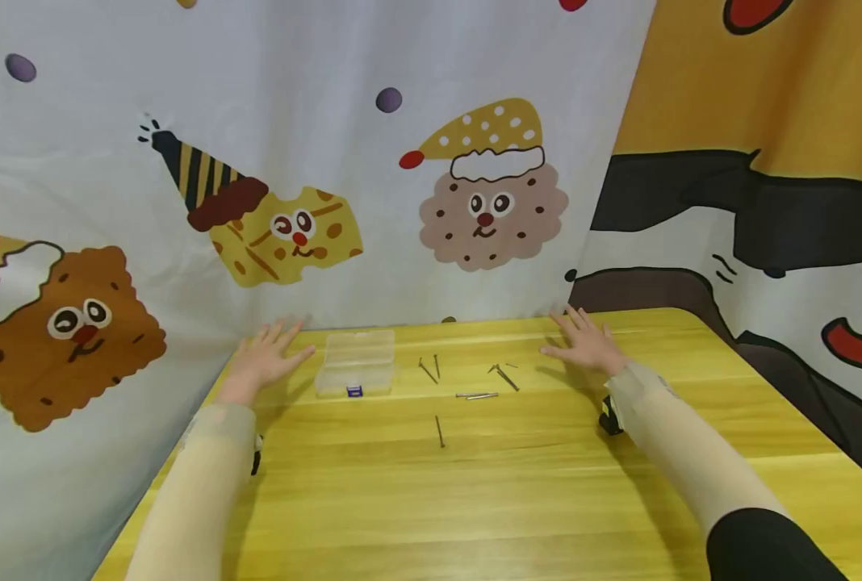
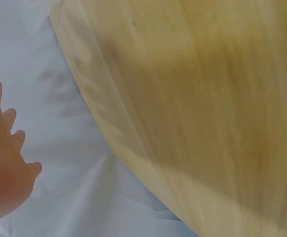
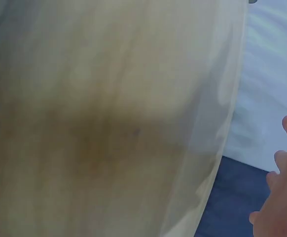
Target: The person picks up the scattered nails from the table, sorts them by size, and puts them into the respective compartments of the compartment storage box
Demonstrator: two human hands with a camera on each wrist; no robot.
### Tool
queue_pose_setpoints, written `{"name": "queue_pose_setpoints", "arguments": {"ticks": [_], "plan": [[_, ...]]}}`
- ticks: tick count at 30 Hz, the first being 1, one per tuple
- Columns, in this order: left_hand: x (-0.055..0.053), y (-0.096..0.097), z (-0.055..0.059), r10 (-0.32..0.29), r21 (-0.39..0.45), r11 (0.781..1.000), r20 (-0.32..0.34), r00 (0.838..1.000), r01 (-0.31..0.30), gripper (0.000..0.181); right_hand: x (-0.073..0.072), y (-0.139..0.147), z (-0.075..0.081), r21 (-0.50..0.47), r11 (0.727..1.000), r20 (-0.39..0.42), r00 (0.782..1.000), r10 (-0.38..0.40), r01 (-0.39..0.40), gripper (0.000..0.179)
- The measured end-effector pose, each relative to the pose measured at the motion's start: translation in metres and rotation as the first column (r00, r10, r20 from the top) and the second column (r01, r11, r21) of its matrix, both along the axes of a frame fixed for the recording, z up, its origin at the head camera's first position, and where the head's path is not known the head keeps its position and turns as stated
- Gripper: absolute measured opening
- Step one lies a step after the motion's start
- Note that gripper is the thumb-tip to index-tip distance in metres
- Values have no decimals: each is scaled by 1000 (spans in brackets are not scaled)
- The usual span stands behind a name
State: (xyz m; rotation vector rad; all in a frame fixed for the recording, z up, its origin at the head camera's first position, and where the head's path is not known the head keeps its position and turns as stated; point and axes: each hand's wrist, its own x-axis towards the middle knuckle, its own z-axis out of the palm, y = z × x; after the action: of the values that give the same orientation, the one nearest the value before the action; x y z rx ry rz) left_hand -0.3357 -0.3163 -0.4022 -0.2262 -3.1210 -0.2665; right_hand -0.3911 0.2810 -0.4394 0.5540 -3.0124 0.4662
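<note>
My left hand [image 1: 260,367] is held over the far left of the table with its fingers spread, just left of a clear plastic box [image 1: 329,386]. That box stands with its lid [image 1: 361,347] up and a blue latch [image 1: 354,391] in front. My right hand [image 1: 589,345], fingers also spread and holding nothing, is over the far right part. Between the hands lie thin metal nails: one alone [image 1: 440,432] nearest me, a silvery pair [image 1: 478,396], two [image 1: 428,373] beside the box, and a small cluster [image 1: 508,379] toward the right hand.
The yellow wood-grain table [image 1: 431,508] ends at the back against a white curtain [image 1: 315,97] printed with cartoon biscuits. Another printed cloth [image 1: 801,210] hangs along the right side. Both wrist views mostly show the table edge and the hands' shadows.
</note>
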Motion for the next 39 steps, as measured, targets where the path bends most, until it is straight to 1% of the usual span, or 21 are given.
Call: {"name": "queue_pose_setpoints", "arguments": {"ticks": [3,6,12,16,18,21,25,27,29,31,33,35,37,39], "plan": [[-2,3,-1,-13,18,1000,-20,1000,14,77,2,-4,7,-6,1000,3,1000,5,-5,91],[-4,7,-1,-19,33,999,-17,1000,20,78,3,-9,13,-4,1000,10,1000,25,-25,89],[-3,13,4,-26,18,999,-2,1000,26,81,-4,-17,13,0,997,-25,997,74,-74,88],[-1,11,6,-21,42,999,-3,1000,21,82,-5,-28,17,-1,993,-21,993,114,-114,86],[1,10,6,-23,74,997,-7,1000,24,81,-5,-34,18,-20,990,-14,991,137,-137,86],[5,9,7,-41,131,990,-28,999,45,82,-2,-42,18,-47,983,-20,984,175,-176,85],[10,8,6,-80,227,969,-82,993,97,79,4,-50,18,-98,968,-30,973,228,-230,84],[12,8,6,-90,293,949,-101,991,116,76,8,-55,17,-130,960,-18,969,246,-246,83],[13,9,7,-92,375,918,-113,989,129,72,13,-59,17,-176,950,2,965,263,-258,83],[15,11,8,-86,462,878,-109,990,127,68,17,-63,18,-219,938,14,960,279,-269,82],[18,14,9,-83,550,827,-89,993,118,65,21,-67,20,-268,921,21,954,299,-282,80],[20,16,9,-87,617,779,-68,994,111,62,25,-69,20,-309,905,29,949,315,-291,79],[22,18,8,-96,665,740,-35,995,95,61,28,-72,20,-350,890,44,944,326,-291,76],[23,18,4,-100,698,712,-5,995,75,59,30,-74,20,-384,878,61,941,333,-286,73]]}}
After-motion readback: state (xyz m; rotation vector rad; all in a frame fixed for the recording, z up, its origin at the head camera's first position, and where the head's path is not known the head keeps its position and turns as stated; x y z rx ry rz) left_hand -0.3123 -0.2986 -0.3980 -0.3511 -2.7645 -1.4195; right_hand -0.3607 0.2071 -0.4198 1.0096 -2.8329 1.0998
